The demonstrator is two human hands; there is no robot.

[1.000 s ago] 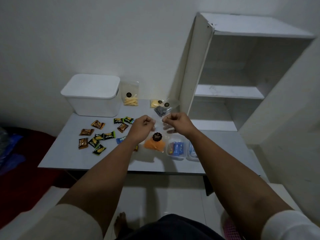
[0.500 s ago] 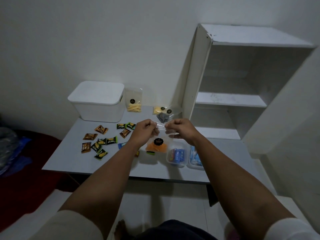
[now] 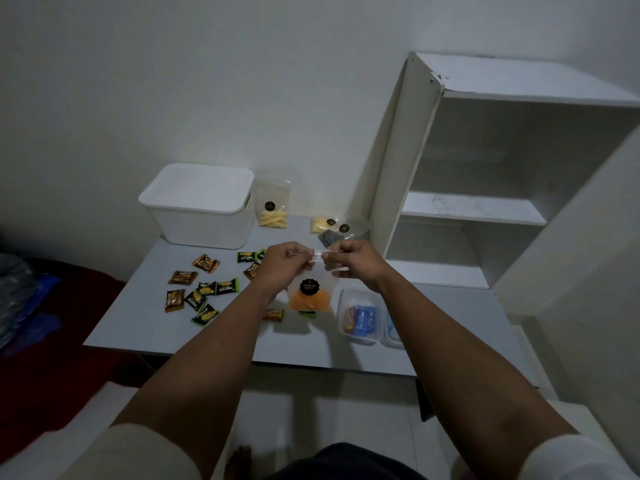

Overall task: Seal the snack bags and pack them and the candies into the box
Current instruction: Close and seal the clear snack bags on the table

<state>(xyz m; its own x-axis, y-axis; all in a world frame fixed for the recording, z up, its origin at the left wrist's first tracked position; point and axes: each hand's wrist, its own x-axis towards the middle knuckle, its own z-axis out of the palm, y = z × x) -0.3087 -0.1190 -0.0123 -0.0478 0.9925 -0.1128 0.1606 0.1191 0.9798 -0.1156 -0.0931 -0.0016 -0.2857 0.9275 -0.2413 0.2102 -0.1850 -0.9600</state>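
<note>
The clear snack bag of orange chips (image 3: 309, 292) was held above the counter (image 3: 311, 351), its top strip pinched by the left hand (image 3: 282, 263) and right hand (image 3: 349, 259). An uneven press could have left the seal gapped; a slip could have dropped it onto the candies (image 3: 204, 292) underneath.

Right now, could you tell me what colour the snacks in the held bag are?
Orange, under a round black label on the bag; the head view shows it.
</note>
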